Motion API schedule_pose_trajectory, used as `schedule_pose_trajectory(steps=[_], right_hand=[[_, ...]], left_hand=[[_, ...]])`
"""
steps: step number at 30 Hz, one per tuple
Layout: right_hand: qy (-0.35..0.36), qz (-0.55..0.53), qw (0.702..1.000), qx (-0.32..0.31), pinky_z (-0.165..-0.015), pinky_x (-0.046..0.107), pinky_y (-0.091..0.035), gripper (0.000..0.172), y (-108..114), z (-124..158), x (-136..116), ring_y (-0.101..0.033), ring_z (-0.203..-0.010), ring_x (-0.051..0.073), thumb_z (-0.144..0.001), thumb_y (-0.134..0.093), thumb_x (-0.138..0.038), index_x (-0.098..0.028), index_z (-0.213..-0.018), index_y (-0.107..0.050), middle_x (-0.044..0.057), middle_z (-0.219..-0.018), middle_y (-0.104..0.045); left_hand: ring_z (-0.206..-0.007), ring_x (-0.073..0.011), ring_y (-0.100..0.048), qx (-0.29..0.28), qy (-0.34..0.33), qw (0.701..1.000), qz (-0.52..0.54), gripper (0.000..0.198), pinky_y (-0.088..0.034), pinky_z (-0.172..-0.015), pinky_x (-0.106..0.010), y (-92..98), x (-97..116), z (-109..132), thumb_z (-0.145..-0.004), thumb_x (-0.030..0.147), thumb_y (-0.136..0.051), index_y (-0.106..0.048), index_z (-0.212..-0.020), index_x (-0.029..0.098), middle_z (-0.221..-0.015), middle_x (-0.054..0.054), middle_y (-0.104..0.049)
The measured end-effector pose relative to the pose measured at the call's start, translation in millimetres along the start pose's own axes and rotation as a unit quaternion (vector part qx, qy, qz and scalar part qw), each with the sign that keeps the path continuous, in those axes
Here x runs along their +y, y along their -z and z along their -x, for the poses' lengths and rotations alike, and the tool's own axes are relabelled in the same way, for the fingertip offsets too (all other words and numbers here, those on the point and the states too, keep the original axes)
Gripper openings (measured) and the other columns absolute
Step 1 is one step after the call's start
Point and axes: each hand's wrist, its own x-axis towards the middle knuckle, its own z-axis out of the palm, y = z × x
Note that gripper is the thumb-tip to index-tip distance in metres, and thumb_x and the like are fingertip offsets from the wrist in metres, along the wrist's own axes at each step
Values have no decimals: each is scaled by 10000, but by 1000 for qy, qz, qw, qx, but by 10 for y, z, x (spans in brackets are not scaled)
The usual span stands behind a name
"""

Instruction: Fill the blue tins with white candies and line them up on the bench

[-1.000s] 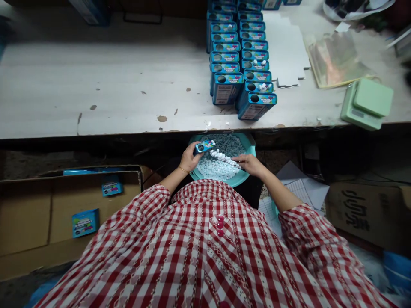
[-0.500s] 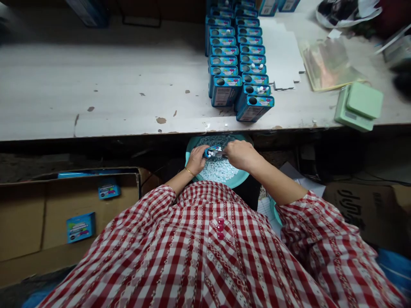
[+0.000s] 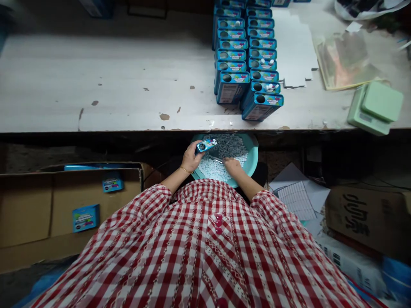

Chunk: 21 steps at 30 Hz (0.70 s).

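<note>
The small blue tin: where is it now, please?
In the head view, the blue tin is held in the left hand, over the teal basin of white candies, just below the table's front edge.

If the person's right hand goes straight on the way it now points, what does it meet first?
The heap of small pale candies in the teal basin, it seems: the right hand is right above it, though depth is unclear.

Farthest tins [image 3: 233, 4] cut off above
</note>
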Motion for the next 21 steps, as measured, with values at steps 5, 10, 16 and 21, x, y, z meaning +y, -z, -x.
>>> schedule_pose_trajectory(steps=[5,10,16,21], right_hand=[[60,-45,996,-41,-725,206,-407,331,-160,37,-26,-563,-883,144,-817,-448,-38,-180,-1014,-672,70,-1038,-659],[83,-109,990,-36,-811,192,-416,341,-87,76,243,-590,-939,131,-810,-483,-68,-195,-1050,-689,35,-1043,-678],[105,-253,961,47,-782,232,-442,326,451,393,385,-616,-863,152,-783,-512,-116,-171,-1040,-704,55,-926,-690],[98,-165,979,70,-755,231,-423,314,1062,609,176,-605,-858,161,-811,-480,-164,-219,-1011,-717,42,-903,-690]], left_hand=[[-1046,-227,-567,2,4,1000,0,379,-441,-932,-376,23,10,0,-760,254,-561,-511,-1123,157,-1123,-103,-603],[-1032,-226,-573,1,5,1000,9,393,-446,-924,-371,48,-7,-6,-760,268,-567,-505,-1130,152,-1131,-101,-601],[-1022,-225,-574,-2,1,1000,3,392,-446,-919,-368,-1,-17,3,-742,257,-559,-519,-1119,156,-1117,-99,-607],[-1055,-234,-554,-39,-35,999,-14,411,-426,-945,-385,-111,54,22,-731,198,-516,-522,-1140,162,-1139,-103,-599]])
